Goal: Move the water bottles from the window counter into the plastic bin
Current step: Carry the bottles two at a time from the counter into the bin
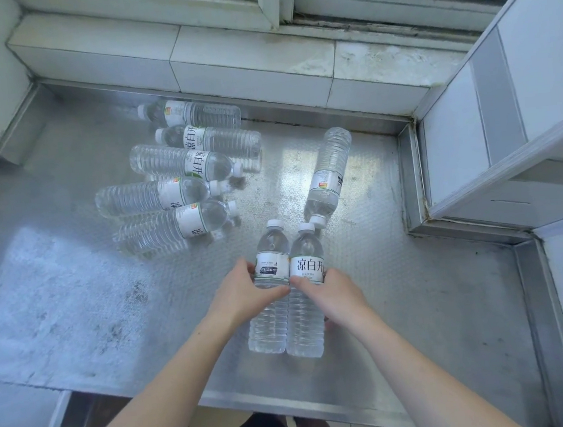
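Two clear water bottles with white labels and white caps lie side by side near the counter's front. My left hand [243,294] grips the left bottle [268,273] around its middle. My right hand [336,294] grips the right bottle [304,273] the same way. Another bottle [329,171] lies just beyond them, its cap toward me. Several more bottles [175,192] lie in a loose row on the steel counter [74,285] further left, toward the window. The plastic bin is not in view.
A tiled sill [259,67] and window frame run along the back of the counter. White cabinet panels [505,123] box in the right side. The counter's front edge [291,401] is close to my body, with floor below.
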